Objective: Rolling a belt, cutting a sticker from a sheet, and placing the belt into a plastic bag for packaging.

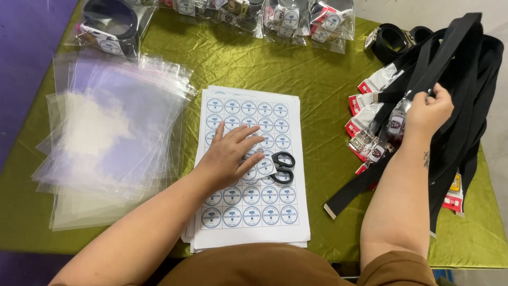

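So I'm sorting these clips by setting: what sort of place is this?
Probably a small packing station for belts. On the green cloth-covered table lie black belts, a pile of clear plastic bags and sheets of round stickers; bagged, stickered belts sit at the far edge.

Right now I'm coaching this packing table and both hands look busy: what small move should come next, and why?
Probably peel one round sticker off the sticker sheet. The left hand lies flat on it with fingertips on the stickers, beside the small black scissors, while the right hand already grips a black belt from the pile. The clear bags lie apart, untouched.
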